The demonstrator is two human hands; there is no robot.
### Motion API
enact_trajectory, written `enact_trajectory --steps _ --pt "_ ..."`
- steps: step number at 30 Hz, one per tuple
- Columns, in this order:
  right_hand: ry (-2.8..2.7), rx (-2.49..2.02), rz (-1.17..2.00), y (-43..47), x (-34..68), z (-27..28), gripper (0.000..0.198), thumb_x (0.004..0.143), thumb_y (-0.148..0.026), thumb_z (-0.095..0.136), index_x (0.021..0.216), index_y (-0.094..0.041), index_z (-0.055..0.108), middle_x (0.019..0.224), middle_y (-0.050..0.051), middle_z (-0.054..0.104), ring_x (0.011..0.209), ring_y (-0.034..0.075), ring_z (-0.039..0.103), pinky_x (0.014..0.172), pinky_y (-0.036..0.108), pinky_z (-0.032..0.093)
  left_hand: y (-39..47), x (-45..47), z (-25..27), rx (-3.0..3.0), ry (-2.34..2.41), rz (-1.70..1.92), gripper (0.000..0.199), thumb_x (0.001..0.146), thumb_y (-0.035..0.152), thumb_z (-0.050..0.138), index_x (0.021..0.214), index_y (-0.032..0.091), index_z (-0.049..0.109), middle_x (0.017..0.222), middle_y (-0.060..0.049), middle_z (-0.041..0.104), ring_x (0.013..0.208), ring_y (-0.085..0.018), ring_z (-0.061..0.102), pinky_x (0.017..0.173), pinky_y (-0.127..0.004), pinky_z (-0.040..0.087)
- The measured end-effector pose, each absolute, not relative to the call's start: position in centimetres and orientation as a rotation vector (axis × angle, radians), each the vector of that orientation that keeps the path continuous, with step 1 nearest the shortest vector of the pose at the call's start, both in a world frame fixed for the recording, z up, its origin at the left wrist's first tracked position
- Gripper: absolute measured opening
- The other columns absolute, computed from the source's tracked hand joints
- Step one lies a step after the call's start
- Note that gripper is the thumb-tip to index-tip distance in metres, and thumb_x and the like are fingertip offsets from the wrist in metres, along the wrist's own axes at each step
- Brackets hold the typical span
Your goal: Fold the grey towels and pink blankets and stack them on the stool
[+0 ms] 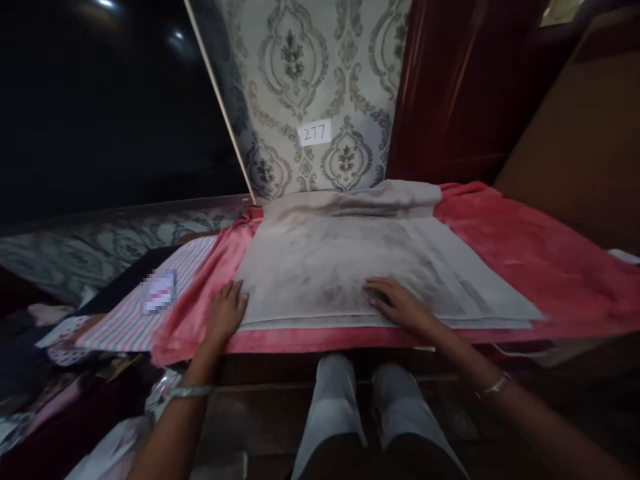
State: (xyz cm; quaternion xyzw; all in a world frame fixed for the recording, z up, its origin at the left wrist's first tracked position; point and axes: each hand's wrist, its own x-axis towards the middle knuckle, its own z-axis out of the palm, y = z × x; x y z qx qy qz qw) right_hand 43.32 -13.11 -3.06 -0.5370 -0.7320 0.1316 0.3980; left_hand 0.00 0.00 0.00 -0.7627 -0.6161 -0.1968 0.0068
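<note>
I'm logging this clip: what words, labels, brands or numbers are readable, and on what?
"277": handwritten on the white paper on the patterned wall.
Too small to read: the mark on the black screen's lower frame.
Pixelated, unreadable: the patch over the striped cloth.

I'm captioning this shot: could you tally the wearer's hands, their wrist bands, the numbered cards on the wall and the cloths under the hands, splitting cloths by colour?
Hands: 2, left hand and right hand
Wrist bands: 2, left band and right band
Numbered cards: 1, the 277 card
Grey: 1, the grey cloth, seemingly folded
Pink: 1, the pink cloth
Total: 7
</note>
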Motion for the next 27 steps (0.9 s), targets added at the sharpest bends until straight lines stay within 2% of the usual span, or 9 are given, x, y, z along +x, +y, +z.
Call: enact_trajectory --steps 3,8,13,17,23,27 --pt "-2.000 -1.506 0.112 -17.1 47.0 -3.8 0.041 0.095 -0.038 0.055 0.132 -0.027 0.068 0.145 0.012 0.059 0.134 0.032 0.055 0.113 0.057 0.044 0.2 -0.4 0.0 -2.405 -1.888 -0.636 0.055 0.094 0.037 0.041 0.136 0.008 0.058 0.148 -0.023 0.054 0.142 -0.035 0.045 0.121 -0.051 0.032" --pt "-1.945 -1.721 -0.094 -21.9 52.4 -4.5 0.058 0.095 -0.040 0.057 0.151 -0.029 0.050 0.152 0.011 0.053 0.140 0.033 0.049 0.116 0.060 0.039 -0.8 1.8 1.0 -2.516 -1.629 -0.661 0.055 0.088 0.049 0.049 0.134 0.021 0.063 0.152 -0.014 0.053 0.149 -0.037 0.035 0.122 -0.060 0.028" --pt "-1.811 -1.866 -0.214 -23.7 55.3 -5.0 0.052 0.096 -0.036 0.052 0.148 -0.030 0.052 0.150 0.011 0.056 0.139 0.033 0.050 0.113 0.066 0.036 -2.4 4.8 0.3 -2.919 -1.352 -0.515 0.067 0.080 0.061 0.055 0.138 0.030 0.063 0.154 -0.008 0.052 0.148 -0.034 0.040 0.122 -0.054 0.032" --pt "-1.758 -1.844 -0.285 -23.8 56.6 -5.4 0.053 0.093 -0.028 0.051 0.146 -0.026 0.056 0.156 0.011 0.048 0.142 0.031 0.047 0.113 0.059 0.041 -1.7 4.0 -0.2 -2.957 -1.346 -0.599 0.065 0.077 0.063 0.057 0.136 0.035 0.065 0.150 -0.004 0.057 0.143 -0.032 0.048 0.120 -0.049 0.038" --pt "-1.692 -1.922 -0.264 -23.2 58.5 -5.4 0.067 0.081 -0.011 0.048 0.146 -0.026 0.057 0.146 0.008 0.059 0.137 0.031 0.053 0.112 0.060 0.044 0.8 1.6 -0.9 -2.895 -1.298 -0.685 0.051 0.076 0.049 0.056 0.123 0.040 0.074 0.140 0.000 0.064 0.127 -0.032 0.063 0.111 -0.046 0.051" --pt "-1.729 -1.949 -0.228 -22.6 59.3 -4.9 0.071 0.076 -0.006 0.046 0.142 -0.026 0.061 0.143 0.006 0.062 0.135 0.030 0.055 0.111 0.058 0.046 1.8 0.1 -1.5 -2.844 -1.229 -0.722 0.064 0.064 0.028 0.054 0.123 0.046 0.073 0.138 0.005 0.065 0.125 -0.031 0.064 0.109 -0.047 0.053"
